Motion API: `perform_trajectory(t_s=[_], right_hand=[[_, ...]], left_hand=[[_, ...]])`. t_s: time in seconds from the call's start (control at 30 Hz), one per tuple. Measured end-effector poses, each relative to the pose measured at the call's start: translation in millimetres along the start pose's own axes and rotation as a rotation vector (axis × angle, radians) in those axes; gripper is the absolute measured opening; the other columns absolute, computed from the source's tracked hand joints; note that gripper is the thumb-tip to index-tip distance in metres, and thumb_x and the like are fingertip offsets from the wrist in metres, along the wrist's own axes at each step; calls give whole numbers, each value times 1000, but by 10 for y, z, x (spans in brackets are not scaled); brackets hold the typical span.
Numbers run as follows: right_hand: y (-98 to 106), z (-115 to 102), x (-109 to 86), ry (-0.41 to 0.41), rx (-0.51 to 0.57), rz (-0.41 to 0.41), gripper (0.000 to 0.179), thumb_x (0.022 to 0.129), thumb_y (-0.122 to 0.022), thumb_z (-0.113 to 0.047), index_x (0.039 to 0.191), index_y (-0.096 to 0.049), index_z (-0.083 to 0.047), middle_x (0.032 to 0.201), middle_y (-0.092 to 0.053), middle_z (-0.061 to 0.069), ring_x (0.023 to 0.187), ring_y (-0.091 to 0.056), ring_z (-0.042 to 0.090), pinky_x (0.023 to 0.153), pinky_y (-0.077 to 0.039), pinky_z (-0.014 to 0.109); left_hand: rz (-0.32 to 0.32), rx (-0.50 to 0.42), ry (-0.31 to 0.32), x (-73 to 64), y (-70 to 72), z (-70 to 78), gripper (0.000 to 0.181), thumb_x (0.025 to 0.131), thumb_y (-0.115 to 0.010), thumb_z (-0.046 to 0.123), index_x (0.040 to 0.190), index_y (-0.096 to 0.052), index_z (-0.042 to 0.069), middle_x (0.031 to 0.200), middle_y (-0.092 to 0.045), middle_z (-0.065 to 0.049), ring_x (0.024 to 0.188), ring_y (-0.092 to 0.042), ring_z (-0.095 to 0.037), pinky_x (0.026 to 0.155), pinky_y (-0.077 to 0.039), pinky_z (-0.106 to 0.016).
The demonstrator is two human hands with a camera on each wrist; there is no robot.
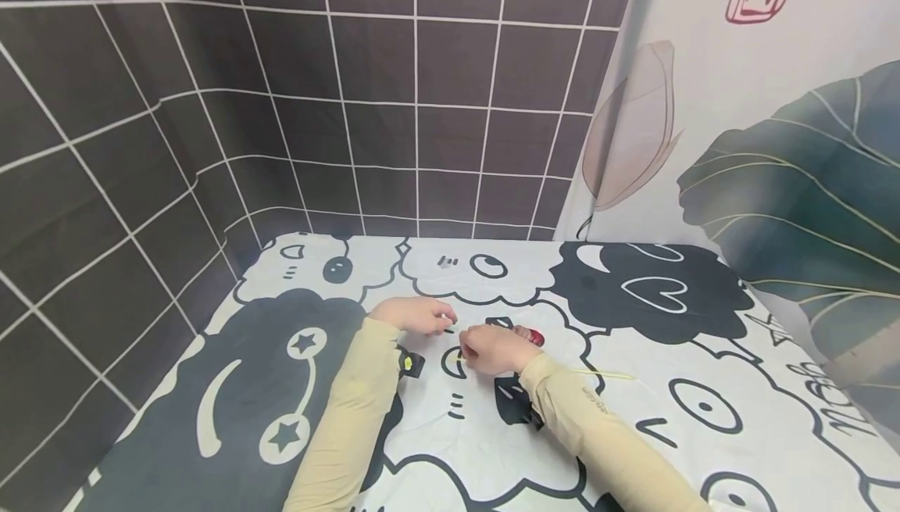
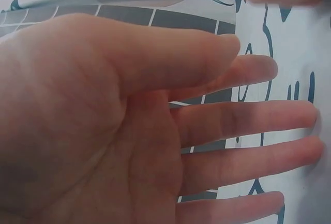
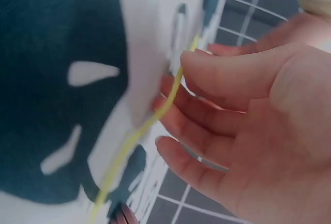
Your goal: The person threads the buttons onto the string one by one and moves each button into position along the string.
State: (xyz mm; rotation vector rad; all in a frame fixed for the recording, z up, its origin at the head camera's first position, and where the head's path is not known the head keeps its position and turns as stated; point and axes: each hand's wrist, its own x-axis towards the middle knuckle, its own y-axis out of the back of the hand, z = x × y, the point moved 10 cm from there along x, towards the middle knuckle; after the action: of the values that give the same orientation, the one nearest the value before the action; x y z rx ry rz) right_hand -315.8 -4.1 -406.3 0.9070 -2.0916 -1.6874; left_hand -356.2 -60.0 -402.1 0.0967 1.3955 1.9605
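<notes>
My right hand (image 1: pixel 495 346) pinches a thin, flexible yellow strip (image 3: pixel 126 151) between thumb and fingers, near one end. The strip's tip sticks out just past the thumb, and the rest bends away over the printed cloth. In the head view, its far part (image 1: pixel 612 374) shows beyond the right forearm. Just left of it, my left hand (image 1: pixel 418 314) hovers over the cloth with nothing in it. Its fingers are spread and nearly straight in the left wrist view. A small red object (image 1: pixel 536 337) lies behind the right hand, partly hidden; its kind is unclear.
A cloth with black and white cartoon faces (image 1: pixel 485 449) covers the tabletop. Dark grid-patterned curtain (image 1: pixel 450 137) stands behind and to the left; a leaf-printed curtain (image 1: pixel 787 199) hangs at the right. A small black device (image 1: pixel 411 363) sits by the left wrist.
</notes>
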Motion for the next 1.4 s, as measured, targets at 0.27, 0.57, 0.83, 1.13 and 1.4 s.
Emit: perform_trajectory(t_s=[0.27, 0.57, 0.83, 1.13, 1.4], right_hand=[[287, 54, -261, 131, 195, 108, 11, 83, -61, 5, 88, -65, -4, 70, -57, -1, 62, -44, 4, 60, -39, 18], [597, 279, -479, 109, 232, 222, 6, 88, -67, -9, 82, -68, -9, 74, -67, -2, 62, -48, 2, 59, -42, 19], [729, 489, -627, 68, 315, 171, 9, 90, -65, -11, 85, -68, -5, 69, -66, 4, 58, -53, 7, 55, -44, 20], [787, 644, -720, 49, 345, 175, 6, 90, -63, -9, 86, -66, -6, 76, -71, 12, 62, -61, 15, 59, -46, 22], [832, 663, -782, 57, 318, 206, 6, 89, -62, -3, 89, -67, -6, 73, -67, 6, 61, -51, 5, 57, -44, 20]], left_hand=[[31, -13, 46, 48, -11, 32, 34, 98, -44, 15, 128, -59, 9, 90, -67, -3, 81, -55, -11, 87, -45, -32], [34, 3, 29, 97, -31, 129, 34, 98, -44, 15, 128, -60, 11, 100, -71, -4, 93, -61, -15, 99, -45, -38], [76, -21, -103, 220, 34, 509, 45, 90, -64, 27, 132, -54, 11, 102, -71, -7, 86, -65, -14, 81, -50, -30], [182, -90, -27, 547, -93, 697, 75, 79, -78, 22, 143, -42, 11, 96, -65, -6, 79, -56, -14, 75, -47, -29], [234, -16, 5, 715, -170, 782, 46, 77, -80, 20, 120, -66, 10, 81, -61, 1, 68, -50, -10, 63, -41, -22]])
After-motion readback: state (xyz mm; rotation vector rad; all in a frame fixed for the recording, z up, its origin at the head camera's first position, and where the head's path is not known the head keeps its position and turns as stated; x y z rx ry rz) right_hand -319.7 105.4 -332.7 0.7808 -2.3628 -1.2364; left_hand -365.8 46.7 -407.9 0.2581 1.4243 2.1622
